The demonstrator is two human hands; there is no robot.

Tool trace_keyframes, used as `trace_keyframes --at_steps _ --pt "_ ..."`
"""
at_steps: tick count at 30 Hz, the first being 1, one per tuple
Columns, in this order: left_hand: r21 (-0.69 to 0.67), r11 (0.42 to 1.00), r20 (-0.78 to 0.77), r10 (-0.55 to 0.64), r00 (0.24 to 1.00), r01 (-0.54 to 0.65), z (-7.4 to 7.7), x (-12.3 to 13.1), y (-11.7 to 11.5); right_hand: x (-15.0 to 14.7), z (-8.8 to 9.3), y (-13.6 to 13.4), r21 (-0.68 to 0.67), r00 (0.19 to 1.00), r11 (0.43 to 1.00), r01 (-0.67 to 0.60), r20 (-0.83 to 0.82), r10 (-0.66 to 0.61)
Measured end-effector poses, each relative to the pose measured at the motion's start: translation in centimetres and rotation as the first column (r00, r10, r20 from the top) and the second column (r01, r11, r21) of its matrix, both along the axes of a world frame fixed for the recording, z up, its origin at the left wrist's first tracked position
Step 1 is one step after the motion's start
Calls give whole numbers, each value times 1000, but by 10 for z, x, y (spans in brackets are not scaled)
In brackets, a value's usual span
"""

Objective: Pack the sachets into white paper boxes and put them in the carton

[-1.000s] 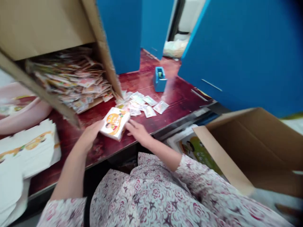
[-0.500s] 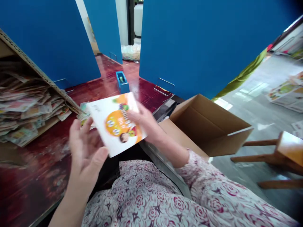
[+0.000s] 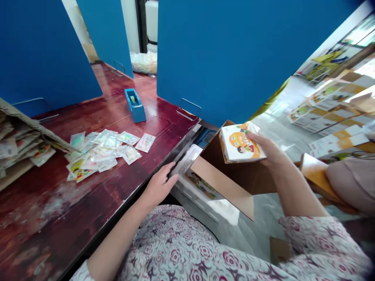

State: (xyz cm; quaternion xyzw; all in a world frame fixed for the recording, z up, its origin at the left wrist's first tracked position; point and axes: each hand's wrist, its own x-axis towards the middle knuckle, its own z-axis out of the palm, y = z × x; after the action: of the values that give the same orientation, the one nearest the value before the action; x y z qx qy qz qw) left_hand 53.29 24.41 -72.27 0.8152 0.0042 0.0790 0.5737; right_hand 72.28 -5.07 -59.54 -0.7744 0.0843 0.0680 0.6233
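Note:
My right hand (image 3: 265,146) grips a small white and orange box (image 3: 241,143) printed with cartoon figures and fruit. It holds the box over the mouth of an open brown carton (image 3: 225,183), which stands beside the table; the carton's inside is mostly hidden. Near the table edge, next to a pale plastic container (image 3: 187,160), my left hand (image 3: 161,185) is empty, thumb and fingers apart. Several small printed sachets (image 3: 108,148) lie in a loose pile on the dark red table (image 3: 96,203).
A blue tape dispenser (image 3: 135,107) stands on the table by blue partition panels (image 3: 216,54). More packets fill a cardboard bin (image 3: 26,121) at left. On the right are a wooden stool (image 3: 312,168) and stacked printed boxes (image 3: 319,105) on the floor.
The box has moved right, from between my hands to above the carton, in my right hand. My left hand has drawn away from it to the table edge. The view has swung right.

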Motion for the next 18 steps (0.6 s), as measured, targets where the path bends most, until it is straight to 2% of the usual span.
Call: trace_keyframes --at_steps 3,5,6,7,9,10,11,13,14,18 --pt "-250 967 -190 -90 978 41 -10 17 -18 5 2 -12 -226 997 973 -45 -66 30" --pt "-370 929 -334 -156 930 22 -10 29 -32 17 -5 -13 -416 986 898 -145 -134 98" --pt "-414 910 -407 -180 895 -5 -9 36 -40 27 -12 -11 -532 976 820 -212 -164 146" --pt "-451 892 -468 -201 860 -38 -7 42 -47 37 -22 -7 -646 961 711 -278 -194 199" --pt "-521 848 -530 -233 815 -96 -2 55 -62 61 -47 6 -818 918 431 -381 -282 278" --pt "-548 829 -533 -242 811 -114 -1 61 -69 73 -62 13 -837 894 332 -435 -355 274" --pt "-568 814 -526 -244 815 -123 0 66 -74 83 -76 21 -798 845 285 -531 -474 246" --pt "-581 801 -508 -216 834 -146 0 72 -81 97 -104 33 -737 795 298 -606 -575 195" --pt "-579 799 -506 -196 840 -163 -1 73 -82 100 -116 36 -708 775 323 -628 -605 181" --pt "-586 769 -534 -130 835 -255 -10 65 -73 94 -155 23 -621 756 472 -626 -631 172"
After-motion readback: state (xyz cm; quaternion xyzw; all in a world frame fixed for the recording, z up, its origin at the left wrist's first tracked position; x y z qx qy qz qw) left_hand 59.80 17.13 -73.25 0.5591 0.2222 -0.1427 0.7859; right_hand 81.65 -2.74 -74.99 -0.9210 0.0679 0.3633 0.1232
